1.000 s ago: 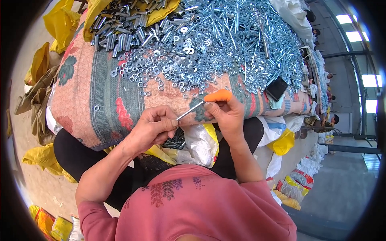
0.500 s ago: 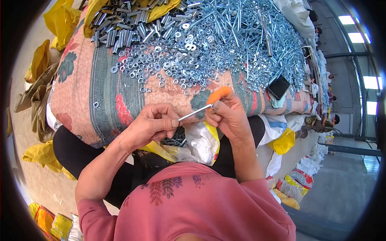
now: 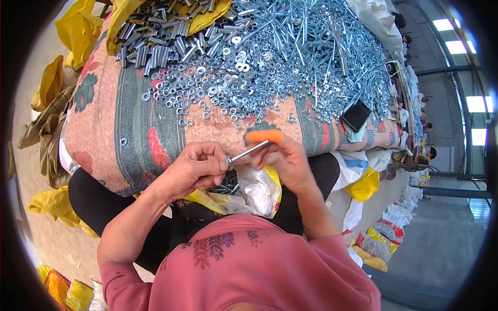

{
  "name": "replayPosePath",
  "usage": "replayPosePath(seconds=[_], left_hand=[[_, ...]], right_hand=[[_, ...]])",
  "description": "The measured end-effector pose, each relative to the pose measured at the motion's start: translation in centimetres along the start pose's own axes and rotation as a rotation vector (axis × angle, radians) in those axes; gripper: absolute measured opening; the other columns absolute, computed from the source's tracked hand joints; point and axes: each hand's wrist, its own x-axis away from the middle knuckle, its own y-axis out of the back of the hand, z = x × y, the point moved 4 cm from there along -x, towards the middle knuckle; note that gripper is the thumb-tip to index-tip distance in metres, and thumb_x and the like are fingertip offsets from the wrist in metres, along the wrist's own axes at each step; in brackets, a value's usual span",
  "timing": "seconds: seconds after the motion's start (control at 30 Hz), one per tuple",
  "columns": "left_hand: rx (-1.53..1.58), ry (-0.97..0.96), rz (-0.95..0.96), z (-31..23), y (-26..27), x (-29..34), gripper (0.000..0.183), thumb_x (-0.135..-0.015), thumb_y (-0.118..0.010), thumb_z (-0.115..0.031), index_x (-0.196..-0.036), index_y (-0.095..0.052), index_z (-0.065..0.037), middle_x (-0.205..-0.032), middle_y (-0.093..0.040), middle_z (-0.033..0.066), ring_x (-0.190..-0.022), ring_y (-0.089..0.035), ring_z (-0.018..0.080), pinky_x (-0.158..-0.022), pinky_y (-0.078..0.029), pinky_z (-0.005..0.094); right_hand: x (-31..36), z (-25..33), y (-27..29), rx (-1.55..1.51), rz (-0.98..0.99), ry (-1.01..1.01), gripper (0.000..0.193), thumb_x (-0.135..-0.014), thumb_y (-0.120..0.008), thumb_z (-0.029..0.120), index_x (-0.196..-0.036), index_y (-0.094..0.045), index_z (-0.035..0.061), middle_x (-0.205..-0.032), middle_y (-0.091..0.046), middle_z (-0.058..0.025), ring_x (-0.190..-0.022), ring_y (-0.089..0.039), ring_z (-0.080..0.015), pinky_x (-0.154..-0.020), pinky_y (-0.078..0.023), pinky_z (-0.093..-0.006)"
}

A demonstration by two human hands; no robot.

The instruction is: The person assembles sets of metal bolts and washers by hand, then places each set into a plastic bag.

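Note:
My left hand [image 3: 199,167] pinches one end of a slim silver bolt [image 3: 250,152] between thumb and fingers. A small ring-like metal piece, a washer or nut [image 3: 230,161], sits on the bolt right at those fingertips. The shank slants up to the right, and its tip shows bare in front of my right hand [image 3: 284,161]. An orange finger cover [image 3: 264,137] is on my right hand's outstretched forefinger, just above the bolt tip. The other right fingers are bent below the shank and slightly blurred; whether they touch it I cannot tell.
A patterned padded cloth [image 3: 98,129] covers the work surface. On it lie heaps of washers [image 3: 228,78], metal tubes [image 3: 150,52] and long bolts [image 3: 290,31]. A black phone-like object [image 3: 357,115] rests at the right. A white and yellow bag [image 3: 257,192] with metal parts lies at my lap.
My right hand has let go of the bolt's far end, and its orange-covered finger has straightened leftward. The bolt tilts a little more steeply, and the washer or nut now shows by my left fingertips.

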Motion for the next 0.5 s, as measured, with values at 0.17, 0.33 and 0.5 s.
replayPosePath(seconds=[0.17,0.33,0.5], left_hand=[[-0.027,-0.06,0.012,-0.6,-0.2,0.3,0.008,-0.084,-0.06,-0.009,-0.082,-0.054,-0.004,-0.061,-0.056,0.005,-0.04,-0.034,0.0033,-0.037,-0.023,0.0182],[-0.044,-0.072,0.017,-0.4,-0.1,-0.2,0.007,-0.083,-0.059,-0.008,-0.081,-0.054,-0.004,-0.061,-0.056,0.0044,-0.04,-0.035,0.0033,-0.037,-0.024,0.0181],[-0.032,-0.085,-0.048,-0.5,0.3,0.0,0.01,-0.083,-0.061,-0.008,-0.08,-0.054,-0.003,-0.059,-0.054,0.0063,-0.039,-0.033,0.0039,-0.036,-0.022,0.0173]], right_hand=[[-3.2,1.6,9.1,0.815,-0.553,0.153,0.024,-0.083,-0.057,0.009,-0.105,-0.061,0.0027,-0.085,-0.06,-0.0085,-0.067,-0.057,-0.0156,-0.063,-0.046,-0.0266],[-5.7,-1.3,14.5,1.363,-0.581,0.232,0.016,-0.075,-0.064,0.008,-0.091,-0.062,0.0055,-0.079,-0.056,-0.0124,-0.069,-0.059,-0.0286,-0.064,-0.047,-0.0361],[-6.6,-1.2,14.8,1.342,-0.492,0.222,0.012,-0.073,-0.066,0.008,-0.083,-0.059,0.0054,-0.081,-0.056,-0.013,-0.072,-0.059,-0.0312,-0.064,-0.047,-0.0391]])
